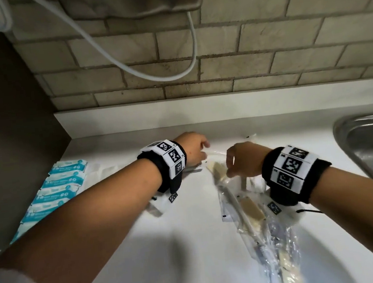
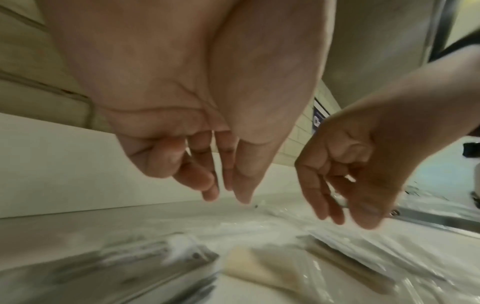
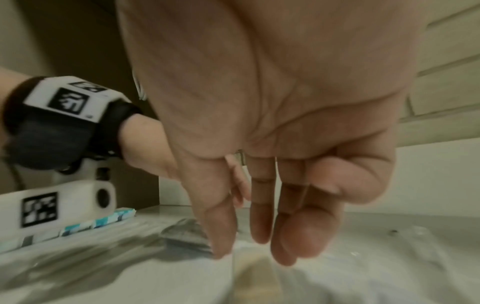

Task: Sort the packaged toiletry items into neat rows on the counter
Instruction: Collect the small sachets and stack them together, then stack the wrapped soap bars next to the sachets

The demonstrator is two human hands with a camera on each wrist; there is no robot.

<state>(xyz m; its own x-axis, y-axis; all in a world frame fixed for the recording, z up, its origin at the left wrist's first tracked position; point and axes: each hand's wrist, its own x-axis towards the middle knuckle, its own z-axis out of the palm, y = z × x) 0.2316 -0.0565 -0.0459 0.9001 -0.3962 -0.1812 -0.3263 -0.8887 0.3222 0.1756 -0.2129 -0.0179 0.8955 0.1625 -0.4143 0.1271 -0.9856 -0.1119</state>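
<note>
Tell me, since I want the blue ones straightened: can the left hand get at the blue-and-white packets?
Probably yes: the blue-and-white packets lie uncovered beside the left forearm, and the left hand holds nothing, its fingers loose.

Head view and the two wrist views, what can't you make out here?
- Right hand: whether its fingers touch the clear packets is lost to blur.
- Left hand: head view hides its fingers behind the wrist.
- Blue packets: print too small; the forearm covers the row's near end.
</note>
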